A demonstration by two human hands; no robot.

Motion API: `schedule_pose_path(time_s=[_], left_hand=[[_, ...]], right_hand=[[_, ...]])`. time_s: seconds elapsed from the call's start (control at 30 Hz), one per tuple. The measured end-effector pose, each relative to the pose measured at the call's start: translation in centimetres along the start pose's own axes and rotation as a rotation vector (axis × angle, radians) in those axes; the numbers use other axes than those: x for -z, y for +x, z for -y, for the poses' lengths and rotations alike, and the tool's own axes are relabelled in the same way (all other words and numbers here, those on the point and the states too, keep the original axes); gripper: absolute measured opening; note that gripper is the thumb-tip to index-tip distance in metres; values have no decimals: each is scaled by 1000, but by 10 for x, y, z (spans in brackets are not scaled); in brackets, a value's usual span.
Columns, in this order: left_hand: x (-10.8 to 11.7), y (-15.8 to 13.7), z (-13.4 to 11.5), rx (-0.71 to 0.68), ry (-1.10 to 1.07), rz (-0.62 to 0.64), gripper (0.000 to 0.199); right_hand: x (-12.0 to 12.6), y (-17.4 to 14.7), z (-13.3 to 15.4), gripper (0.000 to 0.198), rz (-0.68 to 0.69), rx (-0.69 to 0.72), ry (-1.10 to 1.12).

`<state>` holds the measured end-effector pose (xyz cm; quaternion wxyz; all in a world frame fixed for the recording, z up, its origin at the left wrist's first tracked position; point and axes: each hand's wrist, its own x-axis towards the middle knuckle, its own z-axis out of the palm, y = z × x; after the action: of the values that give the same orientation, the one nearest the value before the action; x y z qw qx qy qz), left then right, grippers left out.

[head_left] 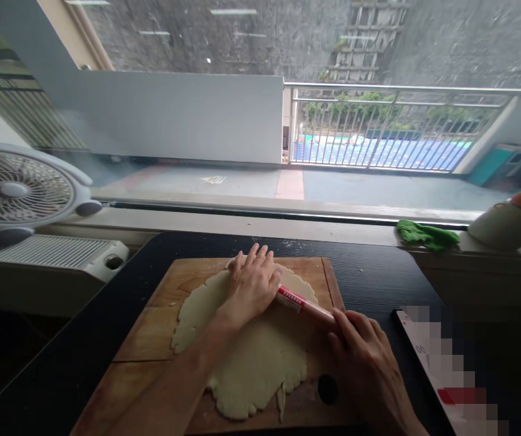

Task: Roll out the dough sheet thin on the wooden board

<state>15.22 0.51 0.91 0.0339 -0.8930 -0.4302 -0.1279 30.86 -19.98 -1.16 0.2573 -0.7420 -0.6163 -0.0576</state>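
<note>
A wide, thin sheet of dough (251, 369) with ragged edges lies on a wooden cutting board (142, 330). Across its far right part, a rolling pin (315, 312) with a red label rests at a slant. My left hand (254, 278) lies flat on the pin's far left end, fingers stretched forward, and hides much of that end. Around the near right end of the pin, my right hand (363, 345) is closed. A small strip of dough (281, 402) hangs off the sheet's near edge, left of the board's round hole (328, 389).
The board sits on a black table (378, 272). To the right lies a phone (424, 357), partly pixelated. A green cloth (428, 235) and a pale rounded container (501, 227) rest on the windowsill. A white fan (19, 191) stands at left behind the table.
</note>
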Motion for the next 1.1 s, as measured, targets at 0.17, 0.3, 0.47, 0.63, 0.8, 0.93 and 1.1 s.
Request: schedule_pose_path(time_s=[0.17,0.3,0.47,0.63,0.8,0.93,1.1], left_hand=[[-8,44,-17,23,-59,67,57],[-14,107,-43,36,-121,235,57],[-5,79,-36,11,-118,189,53],[6,-6,-4,-33,-4,12,52],[-3,30,-19,1,-34,74,54],[-11,97,-53,-4,-95,241,56],[-7,83,-50,-25,-104,242,53]], right_hand=[[7,12,-6,35,19,-82,2],[14,30,-9,31,3,-159,-22],[12,22,-3,30,-20,-133,7],[9,-5,7,34,-6,-9,84],[15,2,1,32,18,-83,75],[18,13,-10,31,-41,-170,26],[14,-3,-6,32,-115,-121,31]])
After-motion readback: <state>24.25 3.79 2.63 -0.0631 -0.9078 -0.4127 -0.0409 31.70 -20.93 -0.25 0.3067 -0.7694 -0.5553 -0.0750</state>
